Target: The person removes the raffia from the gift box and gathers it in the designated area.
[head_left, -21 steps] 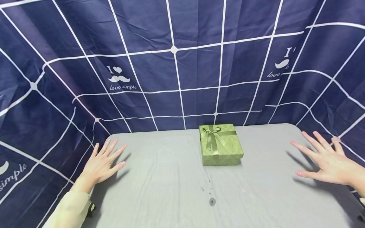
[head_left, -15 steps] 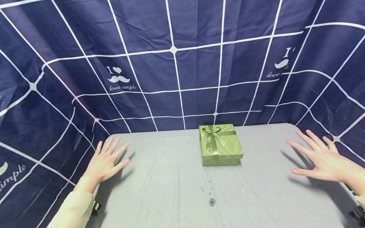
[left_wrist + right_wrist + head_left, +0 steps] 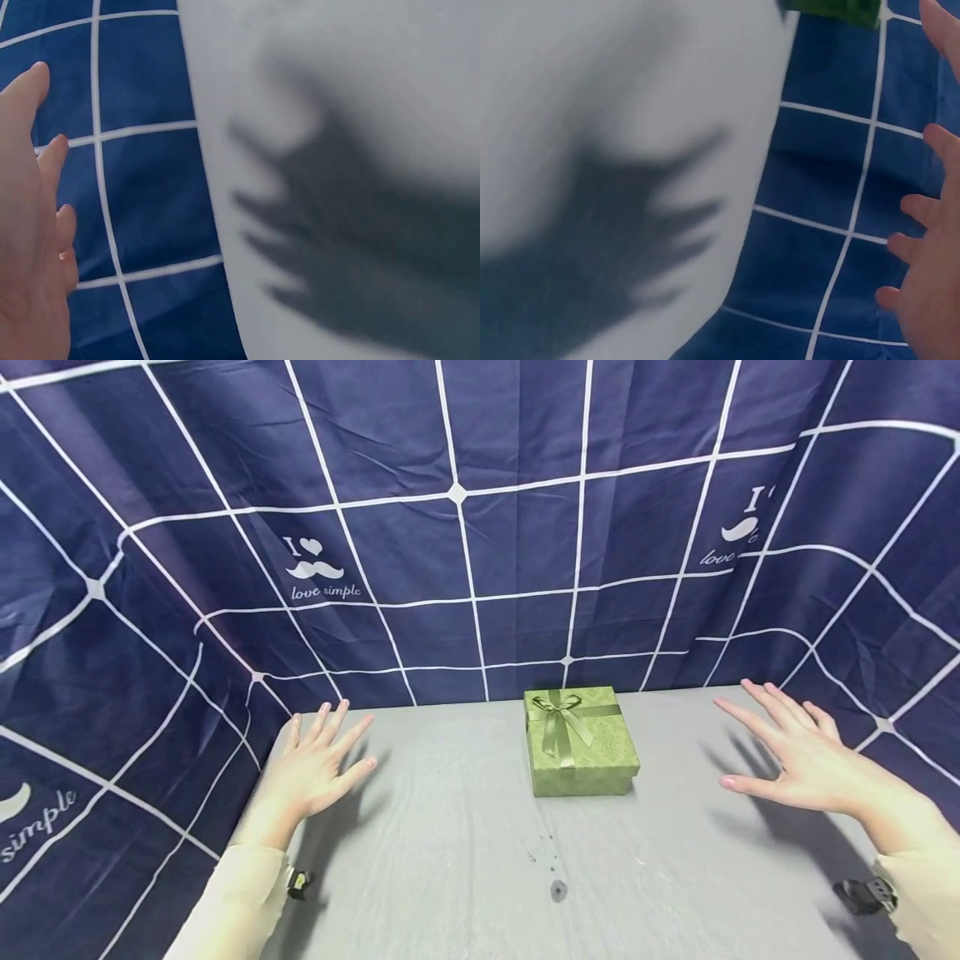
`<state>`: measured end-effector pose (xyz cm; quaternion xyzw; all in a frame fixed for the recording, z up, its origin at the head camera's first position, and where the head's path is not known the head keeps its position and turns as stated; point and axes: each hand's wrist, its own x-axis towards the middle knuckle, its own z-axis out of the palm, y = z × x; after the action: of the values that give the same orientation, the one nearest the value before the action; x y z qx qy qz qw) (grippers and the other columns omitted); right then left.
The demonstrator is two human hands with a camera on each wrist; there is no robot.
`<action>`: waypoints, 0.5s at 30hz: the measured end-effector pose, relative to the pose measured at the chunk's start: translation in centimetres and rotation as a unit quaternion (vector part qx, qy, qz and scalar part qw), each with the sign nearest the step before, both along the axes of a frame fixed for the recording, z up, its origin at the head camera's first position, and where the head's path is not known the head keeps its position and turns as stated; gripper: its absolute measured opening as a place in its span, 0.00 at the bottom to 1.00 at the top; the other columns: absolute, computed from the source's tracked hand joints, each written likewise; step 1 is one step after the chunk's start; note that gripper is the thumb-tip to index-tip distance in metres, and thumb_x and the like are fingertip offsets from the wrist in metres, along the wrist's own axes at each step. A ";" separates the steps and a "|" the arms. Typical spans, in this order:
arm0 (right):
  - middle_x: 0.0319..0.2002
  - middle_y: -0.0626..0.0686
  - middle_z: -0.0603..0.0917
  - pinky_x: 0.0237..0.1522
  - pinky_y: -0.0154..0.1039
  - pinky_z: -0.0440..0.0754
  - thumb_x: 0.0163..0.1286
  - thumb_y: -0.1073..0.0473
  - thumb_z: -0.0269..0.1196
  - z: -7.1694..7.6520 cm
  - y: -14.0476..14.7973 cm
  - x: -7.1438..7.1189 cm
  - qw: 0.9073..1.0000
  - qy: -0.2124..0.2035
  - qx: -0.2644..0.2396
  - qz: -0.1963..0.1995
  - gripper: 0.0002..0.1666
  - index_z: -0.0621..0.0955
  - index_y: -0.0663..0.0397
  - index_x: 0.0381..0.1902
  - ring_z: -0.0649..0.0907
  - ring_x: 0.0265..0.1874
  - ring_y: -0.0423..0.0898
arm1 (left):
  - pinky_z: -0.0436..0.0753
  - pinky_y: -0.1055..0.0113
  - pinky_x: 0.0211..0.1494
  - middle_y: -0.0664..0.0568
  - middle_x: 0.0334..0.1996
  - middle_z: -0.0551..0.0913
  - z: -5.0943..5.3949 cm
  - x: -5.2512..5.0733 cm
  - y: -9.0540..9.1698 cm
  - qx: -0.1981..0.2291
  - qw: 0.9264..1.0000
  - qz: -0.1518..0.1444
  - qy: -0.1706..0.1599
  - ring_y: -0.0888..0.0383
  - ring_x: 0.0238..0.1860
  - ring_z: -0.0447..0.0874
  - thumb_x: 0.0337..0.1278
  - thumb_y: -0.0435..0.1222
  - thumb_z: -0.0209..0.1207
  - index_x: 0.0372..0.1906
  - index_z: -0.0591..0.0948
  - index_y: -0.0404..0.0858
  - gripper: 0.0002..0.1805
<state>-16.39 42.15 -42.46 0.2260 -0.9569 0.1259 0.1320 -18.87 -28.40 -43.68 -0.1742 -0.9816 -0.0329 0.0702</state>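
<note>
A green square box (image 3: 583, 742) with a ribbon bow on its lid rests near the back edge of the grey table. To its left, the left hand (image 3: 313, 771) hovers over the table with fingers spread, holding nothing. On the other side the right hand (image 3: 813, 767), also spread and holding nothing, is in the air nearer to the box, apart from it. The left wrist view has the left hand (image 3: 30, 217) at its left edge. In the right wrist view the right hand (image 3: 934, 247) is at the right edge, and a corner of the box (image 3: 840, 7) shows at the top.
The grey table (image 3: 450, 860) has a small dark spot (image 3: 558, 891) and several specks in front of the box. A dark blue curtain (image 3: 405, 543) with white grid lines stands behind and at both sides. Small dark devices (image 3: 866, 895) are on the wrists.
Both hands have moved inward over the table, the left hand to the right and the right hand to the left and slightly up in the view. The box has not moved.
</note>
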 end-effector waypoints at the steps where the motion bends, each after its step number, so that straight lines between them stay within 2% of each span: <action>1: 0.86 0.64 0.57 0.68 0.84 0.52 0.50 0.41 0.86 0.1 -0.3 -0.1 1.000 -0.005 -0.008 -0.003 0.68 0.65 0.37 0.86 0.57 0.84 0.66 | 0.42 0.27 0.83 0.40 0.88 0.53 0.1 -0.1 0.4 0.008 1.000 0.002 -0.005 0.35 0.88 0.47 0.78 0.68 0.49 0.87 0.64 0.58 0.41; 2: 0.85 0.64 0.59 0.64 0.83 0.55 0.50 0.42 0.86 0.1 -0.6 -0.1 1.000 -0.010 -0.018 -0.006 0.69 0.65 0.36 0.87 0.58 0.83 0.65 | 0.42 0.26 0.83 0.40 0.89 0.52 0.1 -0.1 0.9 0.017 1.000 0.004 -0.011 0.35 0.88 0.45 0.78 0.68 0.49 0.88 0.63 0.58 0.41; 4: 0.82 0.67 0.62 0.71 0.75 0.58 0.51 0.46 0.87 0.1 -1.2 -0.2 0.999 -0.015 -0.048 -0.006 0.69 0.65 0.38 0.87 0.61 0.82 0.64 | 0.42 0.25 0.83 0.40 0.89 0.51 0.3 -0.2 1.8 0.033 0.999 0.006 -0.021 0.34 0.88 0.45 0.79 0.68 0.49 0.88 0.62 0.59 0.41; 5: 0.81 0.68 0.63 0.75 0.67 0.59 0.51 0.47 0.87 0.1 -1.6 -0.3 0.998 -0.017 -0.064 -0.004 0.69 0.64 0.39 0.87 0.62 0.81 0.64 | 0.42 0.25 0.83 0.40 0.89 0.51 0.3 -0.2 2.2 0.038 0.999 0.008 -0.025 0.34 0.88 0.45 0.79 0.68 0.49 0.88 0.61 0.60 0.41; 7: 0.80 0.70 0.66 0.82 0.46 0.54 0.53 0.51 0.87 0.0 -2.3 -0.4 0.996 -0.018 -0.093 0.007 0.69 0.63 0.42 0.88 0.64 0.81 0.66 | 0.43 0.24 0.82 0.40 0.89 0.51 0.3 -0.2 3.1 0.048 0.998 0.009 -0.029 0.33 0.87 0.46 0.79 0.68 0.48 0.88 0.62 0.60 0.41; 9: 0.79 0.70 0.68 0.76 0.25 0.45 0.54 0.52 0.86 -0.2 -3.1 -0.7 0.994 -0.017 -0.110 0.016 0.68 0.63 0.44 0.88 0.66 0.79 0.68 | 0.44 0.24 0.82 0.39 0.88 0.53 0.3 -0.2 3.9 0.058 0.998 0.012 -0.031 0.32 0.86 0.49 0.79 0.69 0.47 0.88 0.62 0.59 0.41; 10: 0.78 0.70 0.69 0.74 0.22 0.45 0.55 0.52 0.86 -0.2 -3.5 -0.7 0.993 -0.019 -0.114 0.017 0.67 0.63 0.45 0.87 0.67 0.78 0.68 | 0.44 0.24 0.82 0.39 0.88 0.53 0.3 -0.3 4.2 0.062 0.997 0.016 -0.031 0.32 0.86 0.50 0.79 0.69 0.47 0.88 0.62 0.60 0.41; 11: 0.77 0.69 0.70 0.73 0.22 0.45 0.56 0.52 0.86 -0.3 -3.9 -0.7 0.993 -0.021 -0.117 0.016 0.66 0.64 0.47 0.87 0.68 0.77 0.70 | 0.44 0.24 0.82 0.40 0.88 0.54 0.3 -0.3 4.6 0.063 0.997 0.022 -0.034 0.32 0.86 0.52 0.79 0.70 0.46 0.88 0.61 0.61 0.42; 13: 0.76 0.69 0.72 0.80 0.32 0.51 0.58 0.50 0.85 -0.5 -4.5 -0.6 0.992 -0.033 -0.121 0.005 0.62 0.66 0.49 0.85 0.70 0.74 0.72 | 0.46 0.23 0.81 0.39 0.87 0.55 0.4 -0.3 5.2 0.073 0.996 0.032 -0.035 0.31 0.85 0.55 0.78 0.71 0.45 0.88 0.60 0.62 0.42; 15: 0.75 0.70 0.73 0.83 0.49 0.57 0.61 0.48 0.83 -0.7 -5.1 -0.3 0.991 -0.051 -0.126 -0.011 0.58 0.68 0.50 0.84 0.72 0.73 0.75 | 0.47 0.24 0.82 0.40 0.87 0.57 0.5 -0.2 5.8 0.082 0.995 0.045 -0.039 0.32 0.84 0.57 0.78 0.72 0.44 0.89 0.58 0.64 0.42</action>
<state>-16.69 37.08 -43.16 0.1905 -0.9412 0.2557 0.1117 -19.07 -22.61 -43.15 -0.1223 -0.9845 -0.1164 0.0471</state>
